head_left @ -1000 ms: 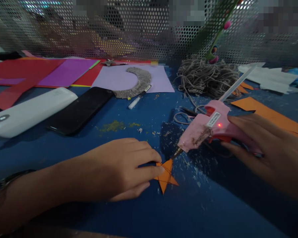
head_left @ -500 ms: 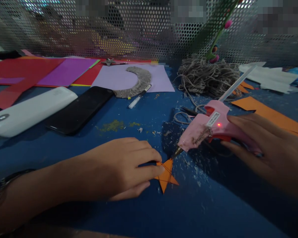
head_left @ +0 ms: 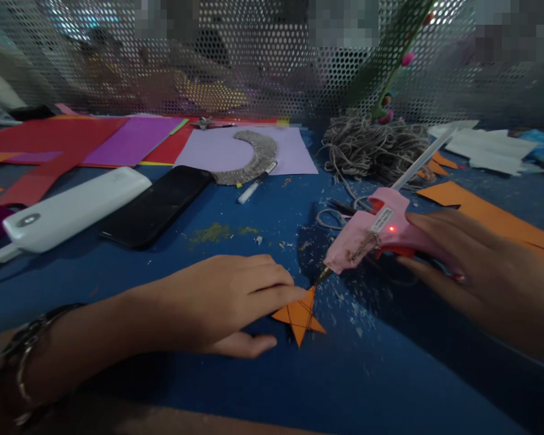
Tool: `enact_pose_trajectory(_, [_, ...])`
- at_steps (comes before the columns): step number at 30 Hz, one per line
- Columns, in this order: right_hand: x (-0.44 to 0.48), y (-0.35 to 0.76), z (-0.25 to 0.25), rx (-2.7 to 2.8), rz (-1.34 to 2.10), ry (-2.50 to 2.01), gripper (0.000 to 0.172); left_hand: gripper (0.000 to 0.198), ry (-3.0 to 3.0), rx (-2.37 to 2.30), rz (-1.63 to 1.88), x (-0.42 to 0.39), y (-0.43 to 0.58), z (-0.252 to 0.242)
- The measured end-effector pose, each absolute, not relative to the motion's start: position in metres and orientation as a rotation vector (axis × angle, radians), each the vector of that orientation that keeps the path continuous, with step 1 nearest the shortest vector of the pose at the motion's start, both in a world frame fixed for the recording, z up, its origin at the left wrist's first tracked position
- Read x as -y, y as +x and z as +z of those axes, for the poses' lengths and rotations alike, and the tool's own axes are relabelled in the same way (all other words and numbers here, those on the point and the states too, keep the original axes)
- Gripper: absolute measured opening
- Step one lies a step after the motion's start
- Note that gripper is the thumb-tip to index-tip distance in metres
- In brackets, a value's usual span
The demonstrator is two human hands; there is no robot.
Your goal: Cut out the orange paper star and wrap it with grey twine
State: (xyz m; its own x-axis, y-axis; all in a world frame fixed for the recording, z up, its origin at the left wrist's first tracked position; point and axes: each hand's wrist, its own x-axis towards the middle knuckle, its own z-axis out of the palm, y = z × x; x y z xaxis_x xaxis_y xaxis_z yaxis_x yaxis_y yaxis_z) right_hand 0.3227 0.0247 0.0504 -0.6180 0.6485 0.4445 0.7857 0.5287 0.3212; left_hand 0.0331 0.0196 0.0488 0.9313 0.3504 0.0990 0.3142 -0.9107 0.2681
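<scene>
A small orange paper star [head_left: 300, 315] wound with thin string lies on the blue table [head_left: 272, 386]. My left hand [head_left: 229, 299] rests beside it, fingers stretched forward, fingertips pressing the star's left part. My right hand [head_left: 476, 272] is wrapped round the handle of a pink hot glue gun [head_left: 376, 232], its red light on and a glue stick poking out the back. The gun's nozzle touches the star's top point.
A white power bank [head_left: 72, 208] and a black phone [head_left: 158, 205] lie at left. Behind are coloured paper sheets [head_left: 131, 136], a grey crescent [head_left: 254, 160] on lilac paper, a marker [head_left: 256, 182], a tangle of twine [head_left: 374, 145], orange paper strips [head_left: 494, 211] and a perforated metal screen [head_left: 263, 54].
My left fingers have stretched forward over the star, showing more of its left side. The view has shifted slightly. The glue gun nozzle stays at the star's tip.
</scene>
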Motion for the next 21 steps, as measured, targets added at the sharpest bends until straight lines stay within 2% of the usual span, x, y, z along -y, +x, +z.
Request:
enact_pose_trajectory(3, [-0.025,0.322,0.052,2.465,-0.757,-1.197,0.043,0.039,2.808,-0.596,0.173,-0.018,0.035,0.05])
enact_pose_trajectory(8, [-0.028,0.328,0.06,2.276,-0.835,-1.276,0.053,0.047,2.708,-0.757,0.23,-0.015,0.037,0.048])
enact_pose_trajectory(11, [-0.03,0.337,0.071,2.079,-0.821,-1.421,0.053,0.044,2.594,-0.847,0.248,-0.01,0.041,0.048])
enact_pose_trajectory(13, [-0.03,0.346,0.08,1.944,-0.668,-1.599,0.043,0.037,2.52,-0.911,0.257,-0.007,0.045,0.049])
enact_pose_trajectory(17, [-0.03,0.367,0.095,1.564,-0.031,-1.915,0.016,0.027,2.432,-0.996,0.282,-0.003,0.05,0.051])
enact_pose_trajectory(19, [-0.029,0.38,0.097,1.396,0.157,-1.991,0.015,0.024,2.415,-1.009,0.297,-0.002,0.051,0.051])
enact_pose_trajectory(21, [-0.028,0.395,0.095,1.323,0.151,-2.05,0.016,0.023,2.411,-1.013,0.31,-0.001,0.052,0.051])
